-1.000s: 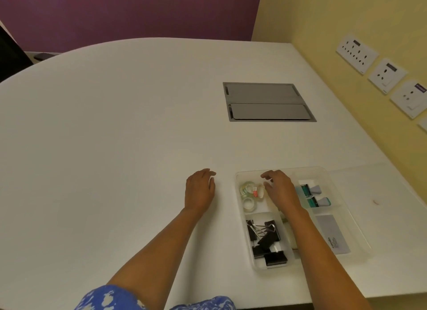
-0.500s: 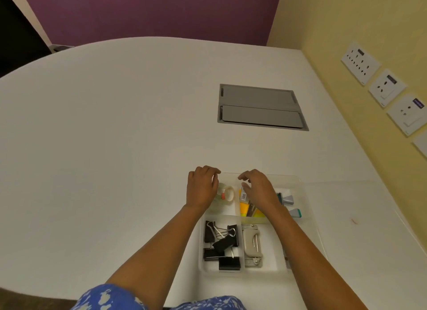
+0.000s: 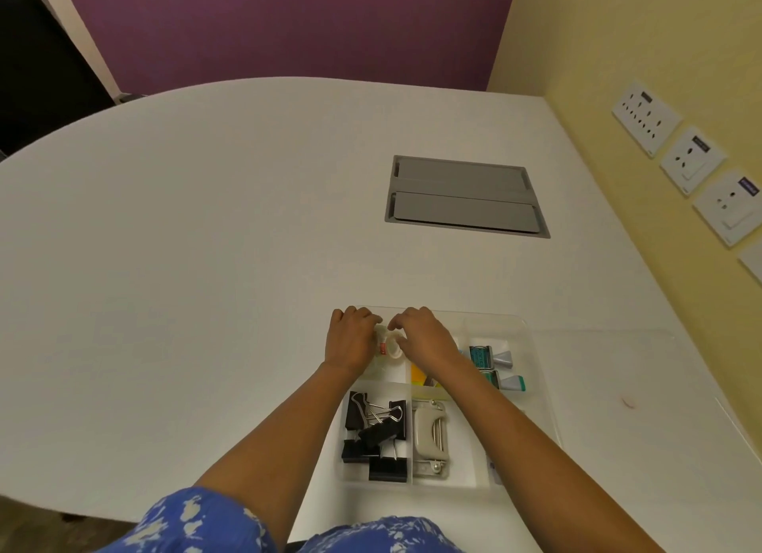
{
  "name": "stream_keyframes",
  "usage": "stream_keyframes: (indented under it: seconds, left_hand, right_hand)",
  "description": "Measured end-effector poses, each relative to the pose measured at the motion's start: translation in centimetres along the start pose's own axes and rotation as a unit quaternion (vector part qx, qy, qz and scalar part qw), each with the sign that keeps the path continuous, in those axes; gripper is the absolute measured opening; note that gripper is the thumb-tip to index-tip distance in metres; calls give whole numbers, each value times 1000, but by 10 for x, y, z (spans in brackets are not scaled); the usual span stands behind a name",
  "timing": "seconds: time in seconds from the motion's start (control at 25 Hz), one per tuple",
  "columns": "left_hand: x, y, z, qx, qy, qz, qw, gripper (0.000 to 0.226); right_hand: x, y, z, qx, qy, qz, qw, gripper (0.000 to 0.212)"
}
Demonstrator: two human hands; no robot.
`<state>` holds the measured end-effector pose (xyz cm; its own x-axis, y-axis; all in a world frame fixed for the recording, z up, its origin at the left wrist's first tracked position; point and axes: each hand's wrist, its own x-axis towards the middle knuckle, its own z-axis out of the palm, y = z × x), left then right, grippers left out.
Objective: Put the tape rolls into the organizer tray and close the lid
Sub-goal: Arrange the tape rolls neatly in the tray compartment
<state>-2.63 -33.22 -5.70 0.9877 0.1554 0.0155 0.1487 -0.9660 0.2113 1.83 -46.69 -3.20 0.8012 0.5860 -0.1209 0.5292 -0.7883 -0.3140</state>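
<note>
A clear organizer tray [image 3: 532, 334] sits on the white table near its front edge. Its clear lid [image 3: 626, 387] lies open flat on the table to the tray's right. In the tray's far left compartment a small clear tape roll [image 3: 389, 346] with a red label stands between my hands. My left hand [image 3: 350, 342] curls against the roll's left side. From the right, my right hand [image 3: 426, 338] pinches it with thumb and fingers. Any other rolls in that compartment are hidden under my hands.
The tray also holds black binder clips [image 3: 377, 433], a beige hole punch [image 3: 429, 435], yellow notes [image 3: 418, 375] and teal correction tapes [image 3: 488, 356]. A grey cable hatch [image 3: 466, 195] is set in the table beyond. Wall sockets [image 3: 692, 158] line the yellow wall on the right.
My left hand moved from the bare table into the tray's far left compartment. My right hand shifted left to meet it, and both now close around the tape roll.
</note>
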Motion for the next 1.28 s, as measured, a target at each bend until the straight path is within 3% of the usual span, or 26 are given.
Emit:
stream_keyframes:
  seconds: [0.6,0.88,1.12,1.28]
  left_hand:
    - [-8,-7,0,-19,12,27,999,32]
    - [-7,-3,-14,-10,60,7,998,26]
    - [-5,5,-18,41,-86,33,995,22]
    - [-8,4,-18,63,-135,37,988,20]
  right_hand:
    - [11,-3,17,-96,20,3,995,26]
    - [4,-2,0,-91,100,2,991,19]
    - [-8,4,-11,-71,126,25,989,17]
    - [-11,3,-13,-64,125,27,990,18]
